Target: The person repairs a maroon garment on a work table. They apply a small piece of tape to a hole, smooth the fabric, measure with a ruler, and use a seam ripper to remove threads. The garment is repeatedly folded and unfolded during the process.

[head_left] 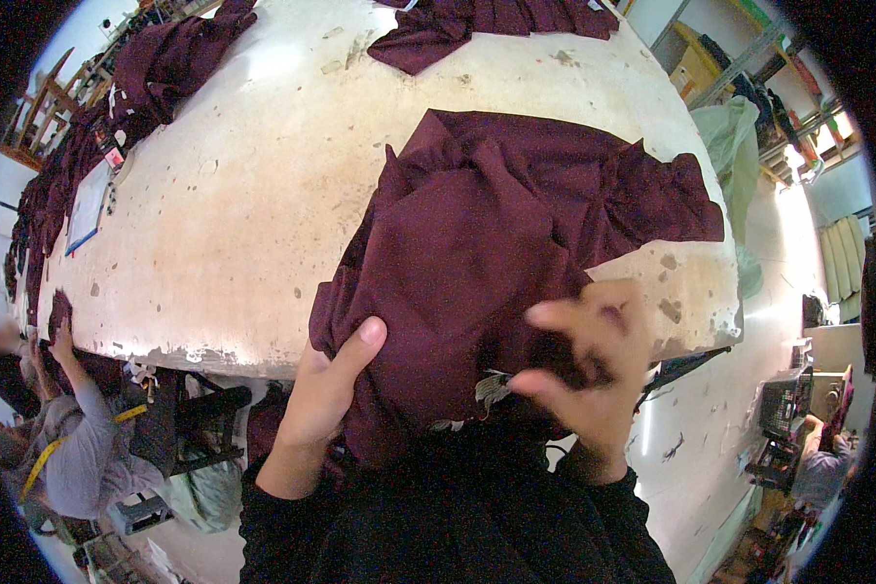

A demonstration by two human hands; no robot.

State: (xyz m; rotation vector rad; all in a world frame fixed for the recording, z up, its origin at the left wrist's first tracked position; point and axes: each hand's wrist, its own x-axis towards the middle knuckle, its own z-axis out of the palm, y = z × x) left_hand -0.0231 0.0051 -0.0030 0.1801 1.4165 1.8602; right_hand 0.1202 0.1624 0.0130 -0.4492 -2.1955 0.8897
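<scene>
A dark maroon piece of fabric (457, 243) lies bunched over the near edge of the pale worktable, hanging down toward my body. My left hand (331, 389) grips its left side, thumb on top and fingers hidden beneath. My right hand (594, 370) is raised at the fabric's lower right, thumb and forefinger apart; its curled inner fingers are partly shadowed and slightly blurred. A small pale scrap or tag (492, 387) shows at the fabric between my hands.
The worktable (214, 253) holds more maroon cloth (487, 29) at the back and left, plus a clipboard (90, 206). A co-worker (92, 453) with a yellow tape is at the left; another person (822, 467) is at far right. Shelving (769, 68) stands back right.
</scene>
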